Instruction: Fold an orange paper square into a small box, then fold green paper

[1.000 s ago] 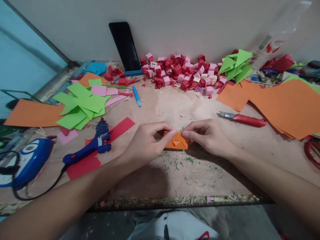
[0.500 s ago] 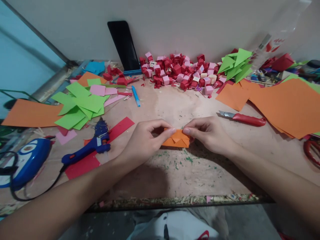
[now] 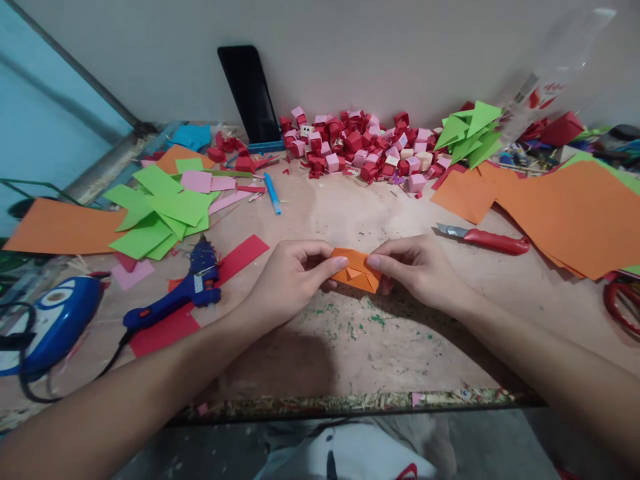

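A small piece of folded orange paper is held just above the wooden table, its folds and a little triangular flap facing me. My left hand pinches its left end, thumb on top and fingers underneath. At the other end, my right hand grips the paper between thumb and bent fingers. Green specks lie on the wood below. Left of my left hand rest a red paper strip and a blue glue gun. A red-handled utility knife lies beyond my right hand.
Cut green paper is piled at the left, near a blue marker. Small red and pink paper cubes line the back, beside a leaning phone. Orange sheets, red-handled scissors and a plastic bottle stand right.
The folded orange paper has tilted, its left end now raised and more of its upper part showing. Both hands keep their pinch and have barely shifted.
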`<state>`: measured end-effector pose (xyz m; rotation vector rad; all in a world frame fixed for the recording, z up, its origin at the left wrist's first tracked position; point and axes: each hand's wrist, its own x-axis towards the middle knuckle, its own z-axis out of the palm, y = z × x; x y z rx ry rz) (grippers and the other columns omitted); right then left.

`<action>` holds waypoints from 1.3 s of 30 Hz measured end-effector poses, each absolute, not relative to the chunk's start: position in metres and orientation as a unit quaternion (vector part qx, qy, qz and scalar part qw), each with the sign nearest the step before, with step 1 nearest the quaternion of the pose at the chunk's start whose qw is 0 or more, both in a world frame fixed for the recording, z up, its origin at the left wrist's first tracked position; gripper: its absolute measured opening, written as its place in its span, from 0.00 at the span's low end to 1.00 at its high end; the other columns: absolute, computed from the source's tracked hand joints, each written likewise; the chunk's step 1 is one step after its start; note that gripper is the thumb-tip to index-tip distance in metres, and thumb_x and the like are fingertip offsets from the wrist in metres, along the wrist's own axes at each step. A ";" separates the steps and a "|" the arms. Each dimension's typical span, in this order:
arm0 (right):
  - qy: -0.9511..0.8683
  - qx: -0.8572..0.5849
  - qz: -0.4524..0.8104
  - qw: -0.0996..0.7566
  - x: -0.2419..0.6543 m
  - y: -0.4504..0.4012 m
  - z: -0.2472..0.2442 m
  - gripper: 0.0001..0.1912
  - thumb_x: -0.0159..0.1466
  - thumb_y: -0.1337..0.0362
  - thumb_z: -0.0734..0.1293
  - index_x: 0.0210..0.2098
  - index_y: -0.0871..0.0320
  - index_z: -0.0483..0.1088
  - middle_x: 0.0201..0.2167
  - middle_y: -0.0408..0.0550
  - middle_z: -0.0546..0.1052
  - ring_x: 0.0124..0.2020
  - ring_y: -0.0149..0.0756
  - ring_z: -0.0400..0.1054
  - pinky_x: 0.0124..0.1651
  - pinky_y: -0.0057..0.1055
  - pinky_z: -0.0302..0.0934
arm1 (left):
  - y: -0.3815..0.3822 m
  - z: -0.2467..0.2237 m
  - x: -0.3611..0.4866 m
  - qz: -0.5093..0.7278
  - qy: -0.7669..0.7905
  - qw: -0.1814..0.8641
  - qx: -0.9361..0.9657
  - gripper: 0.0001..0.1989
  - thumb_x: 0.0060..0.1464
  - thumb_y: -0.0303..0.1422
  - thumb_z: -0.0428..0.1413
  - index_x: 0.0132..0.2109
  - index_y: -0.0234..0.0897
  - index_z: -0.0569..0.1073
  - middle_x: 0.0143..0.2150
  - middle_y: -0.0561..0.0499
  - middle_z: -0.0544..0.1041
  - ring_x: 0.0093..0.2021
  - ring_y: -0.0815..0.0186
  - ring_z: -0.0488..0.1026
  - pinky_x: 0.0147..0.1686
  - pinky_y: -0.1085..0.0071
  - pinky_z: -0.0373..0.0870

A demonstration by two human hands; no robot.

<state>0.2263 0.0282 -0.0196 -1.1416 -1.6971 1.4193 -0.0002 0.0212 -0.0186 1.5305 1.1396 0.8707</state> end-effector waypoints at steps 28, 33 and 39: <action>-0.645 -0.431 0.544 0.321 0.230 0.031 -0.025 0.18 0.67 0.52 0.73 0.34 0.62 0.80 0.19 0.45 0.77 0.20 0.31 0.70 0.24 0.26 0.61 | 0.023 -0.021 0.001 0.351 0.444 0.507 0.651 0.10 0.64 0.36 0.60 0.35 0.35 0.81 0.31 0.53 0.79 0.31 0.68 0.72 0.31 0.74 0.68; -0.649 -0.417 0.563 0.297 0.230 0.030 -0.025 0.18 0.67 0.53 0.73 0.28 0.60 0.76 0.20 0.43 0.75 0.21 0.31 0.70 0.26 0.27 0.63 | 0.023 -0.017 0.001 0.370 0.460 0.479 0.650 0.09 0.62 0.36 0.61 0.34 0.36 0.80 0.31 0.53 0.79 0.32 0.68 0.74 0.33 0.74 0.70; -0.671 -0.395 0.560 0.282 0.228 0.031 -0.026 0.17 0.67 0.52 0.73 0.31 0.61 0.79 0.24 0.43 0.75 0.25 0.29 0.66 0.29 0.28 0.59 | 0.021 -0.019 0.000 0.369 0.458 0.465 0.662 0.11 0.61 0.35 0.61 0.32 0.36 0.80 0.27 0.53 0.77 0.29 0.68 0.71 0.29 0.74 0.67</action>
